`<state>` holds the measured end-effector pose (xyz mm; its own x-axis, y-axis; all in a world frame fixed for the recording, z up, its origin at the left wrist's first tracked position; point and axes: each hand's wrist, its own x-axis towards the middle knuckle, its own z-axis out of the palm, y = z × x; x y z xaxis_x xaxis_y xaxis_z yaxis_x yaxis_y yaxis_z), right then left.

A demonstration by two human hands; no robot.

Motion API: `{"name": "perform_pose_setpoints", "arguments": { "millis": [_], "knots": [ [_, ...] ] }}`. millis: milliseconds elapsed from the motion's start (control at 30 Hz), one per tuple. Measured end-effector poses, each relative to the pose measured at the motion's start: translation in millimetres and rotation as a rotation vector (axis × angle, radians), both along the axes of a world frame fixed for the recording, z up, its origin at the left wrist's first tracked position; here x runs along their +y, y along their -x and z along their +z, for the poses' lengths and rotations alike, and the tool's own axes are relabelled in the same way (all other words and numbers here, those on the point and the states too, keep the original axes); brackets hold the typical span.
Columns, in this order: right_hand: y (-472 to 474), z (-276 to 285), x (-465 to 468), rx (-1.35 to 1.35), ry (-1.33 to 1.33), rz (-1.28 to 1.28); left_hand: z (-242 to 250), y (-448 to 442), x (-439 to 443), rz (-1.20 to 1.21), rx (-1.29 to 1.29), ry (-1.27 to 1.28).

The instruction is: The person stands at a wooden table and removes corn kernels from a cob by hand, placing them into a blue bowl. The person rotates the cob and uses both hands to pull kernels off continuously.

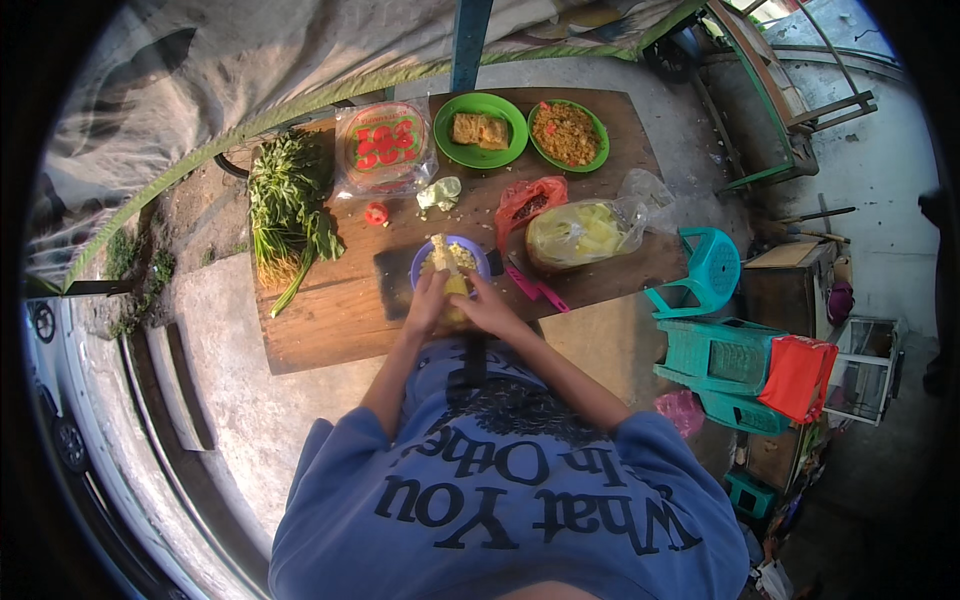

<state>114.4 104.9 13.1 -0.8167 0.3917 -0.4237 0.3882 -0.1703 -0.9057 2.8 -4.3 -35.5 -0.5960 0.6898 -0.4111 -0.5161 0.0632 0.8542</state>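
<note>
Both hands are on a corn cob, partly stripped at its far end and still yellow with kernels near my fingers. My left hand grips it from the left, my right hand from the right. Just beneath the cob is a purple bowl with loose corn kernels in it. The bowl stands on a dark cutting board. To the right lies a pink-handled knife, its pink blade part angled toward the bowl.
On the wooden table are leafy greens, a tomato half, a wrapped package, green plates of fried food and orange-brown food, a red bag and a clear bag of pale pieces. Teal stools stand right.
</note>
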Motion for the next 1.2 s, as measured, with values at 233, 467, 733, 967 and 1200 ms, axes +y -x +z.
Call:
{"name": "perform_pose_setpoints", "arguments": {
  "millis": [233, 467, 733, 967, 1200],
  "knots": [
    [9, -22, 2, 0.066, 0.105, -0.124, 13, -3, 4, 0.029, -0.009, -0.043],
    [9, -26, 3, 0.062, 0.031, -0.164, 28, 0, 2, -0.014, 0.08, 0.038],
    [7, -24, 5, 0.011, -0.024, -0.088, 28, 6, 1, -0.101, 0.093, 0.024],
    [0, -18, 2, -0.015, -0.12, -0.028, 27, 8, -1, -0.063, 0.068, 0.066],
    [-5, -11, 5, 0.016, -0.195, 0.02, 18, 11, -4, -0.109, 0.124, -0.015]
  ]
}}
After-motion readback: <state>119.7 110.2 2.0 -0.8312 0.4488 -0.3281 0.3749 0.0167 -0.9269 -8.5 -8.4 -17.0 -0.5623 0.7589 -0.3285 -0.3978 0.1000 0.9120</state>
